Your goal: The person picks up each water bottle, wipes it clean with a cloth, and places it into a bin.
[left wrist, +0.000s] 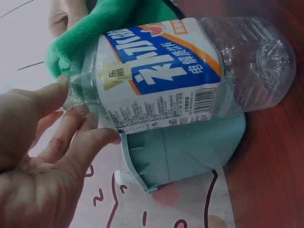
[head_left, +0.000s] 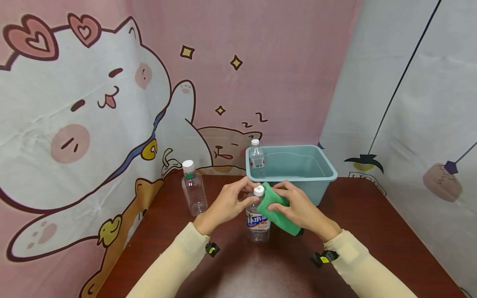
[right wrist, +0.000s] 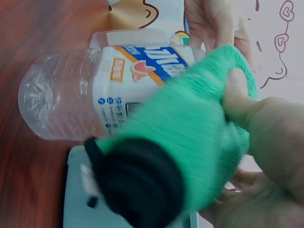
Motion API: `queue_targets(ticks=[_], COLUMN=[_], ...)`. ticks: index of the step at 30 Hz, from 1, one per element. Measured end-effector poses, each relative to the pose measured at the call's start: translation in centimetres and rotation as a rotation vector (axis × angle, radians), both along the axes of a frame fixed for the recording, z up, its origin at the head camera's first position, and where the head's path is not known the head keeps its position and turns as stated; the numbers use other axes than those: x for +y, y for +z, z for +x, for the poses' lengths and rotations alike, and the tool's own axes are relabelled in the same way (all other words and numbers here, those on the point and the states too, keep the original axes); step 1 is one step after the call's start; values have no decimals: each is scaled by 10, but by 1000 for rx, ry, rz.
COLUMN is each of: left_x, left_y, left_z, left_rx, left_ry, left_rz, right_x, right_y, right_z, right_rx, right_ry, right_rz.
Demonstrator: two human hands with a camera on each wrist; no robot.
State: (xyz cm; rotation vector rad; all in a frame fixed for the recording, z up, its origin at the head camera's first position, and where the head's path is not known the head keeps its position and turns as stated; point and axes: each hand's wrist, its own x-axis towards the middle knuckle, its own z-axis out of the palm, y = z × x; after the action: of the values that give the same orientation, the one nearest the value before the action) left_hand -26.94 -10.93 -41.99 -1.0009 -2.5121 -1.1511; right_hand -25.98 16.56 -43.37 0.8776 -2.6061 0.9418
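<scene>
The left hand (head_left: 231, 201) pinches a labelled bottle (head_left: 258, 221) near its neck, upright on the table (head_left: 223, 265); the right hand (head_left: 297, 205) grips a green cloth (head_left: 281, 220) there, perhaps touching plastic too. From it, a capped bottle (head_left: 195, 192) stands at ten o'clock, a blue tub (head_left: 316, 190) at one.

Looks evenly bright in the head view, with pale glare on the near tabletop (head_left: 257, 273) and soft, dark shadows around it. Washes out to near white at upper left in the left wrist view, yet renders the bottle label (left wrist: 161, 66) crisply. Blurs the green cloth (right wrist: 185, 118) in the right wrist view.
</scene>
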Motion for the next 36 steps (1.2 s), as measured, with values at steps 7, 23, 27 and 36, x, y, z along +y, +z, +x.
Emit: queue_targets(ticks=[7,23,27,36], left_x=[0,0,0,1], left_y=[-1,-1,0,0], left_z=[0,0,0,0], left_rx=[-24,-21,-27,-29], left_ry=[-8,-9,-5,1], left_rz=[18,31,34,31], right_x=[10,13,12,10], right_y=[-11,-67,-75,-99], right_z=[-3,-11,-13,-15], right_rx=[-48,-54,-26,13], right_ry=[6,58,70,121], right_rz=[51,95,129,215])
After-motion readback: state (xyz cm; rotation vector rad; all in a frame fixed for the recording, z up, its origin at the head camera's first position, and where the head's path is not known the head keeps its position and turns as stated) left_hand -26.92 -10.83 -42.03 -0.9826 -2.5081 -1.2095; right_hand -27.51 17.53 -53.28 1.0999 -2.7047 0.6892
